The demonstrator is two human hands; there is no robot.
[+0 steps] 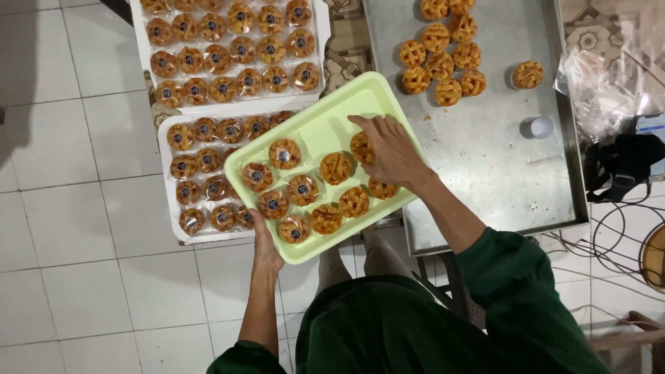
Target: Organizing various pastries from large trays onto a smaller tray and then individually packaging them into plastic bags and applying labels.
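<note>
Far left, two white trays of wrapped lattice tarts lie on a patterned surface: upper white tray (321, 41) at 11 o'clock of the frame, lower white tray (166, 201) at 9 o'clock, its right part hidden beneath the green tray. Left hand (265, 244) grips the light green tray (325, 121) at its near edge, at 7 o'clock of that tray; thumb lies on the rim, the other fingers are under the tray and hidden. Green tray is tilted off square, overlapping the lower white tray and the edge of the steel table (499, 166). On it, wrapped tarts (285, 154) sit toward 9 o'clock and bare lattice tarts (336, 167) toward 3 o'clock. Right hand (392, 151) reaches onto the green tray from 4 o'clock, fingers narrowed around a bare tart (361, 147) at the tray's right side; tart partly covered by the hand. Further right, on the steel table, a cluster of bare tarts (443, 59) at 12 o'clock, a single tart (528, 74) apart at 1 o'clock, a small pale round cap (541, 127) below it. Clear plastic bags (609, 83) and black cables (623, 166) at far right.
</note>
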